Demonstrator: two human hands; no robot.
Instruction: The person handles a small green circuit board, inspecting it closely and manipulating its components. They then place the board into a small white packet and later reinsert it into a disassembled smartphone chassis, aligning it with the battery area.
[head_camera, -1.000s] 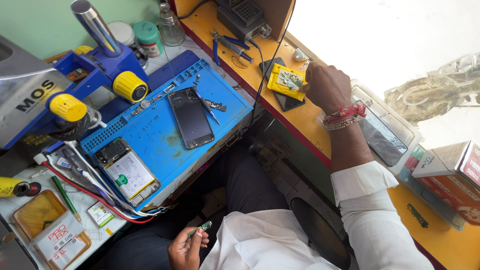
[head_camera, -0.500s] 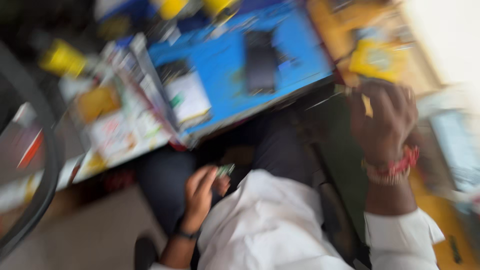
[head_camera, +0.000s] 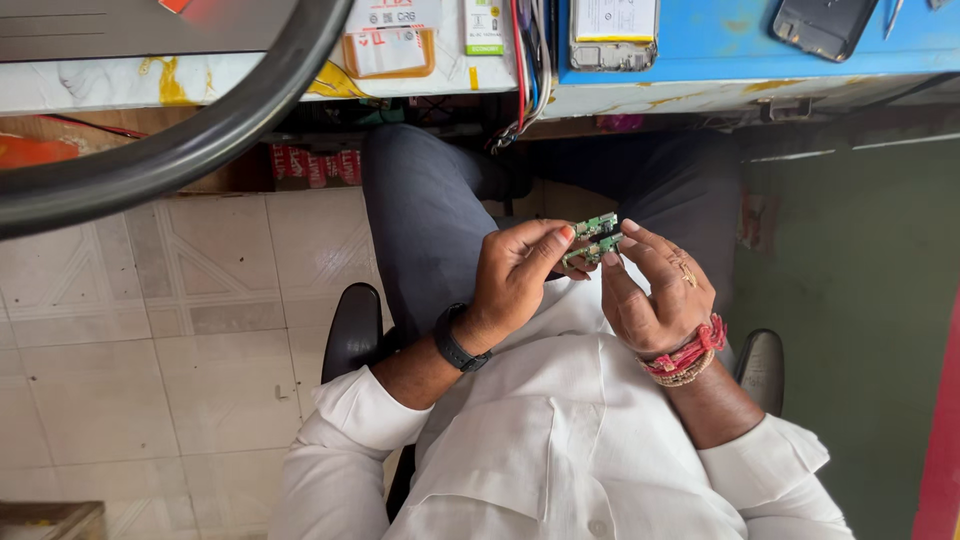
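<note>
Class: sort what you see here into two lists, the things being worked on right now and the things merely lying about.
In hand:
- small green circuit boards, pinched between left hand and right hand over the lap

Lying about:
- dark phone on the blue mat
- opened phone with battery
- bundle of wires
- orange packet

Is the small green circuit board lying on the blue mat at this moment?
No, the small green circuit board is pinched between the left hand and right hand over the lap, well below the blue mat on the bench.
</note>
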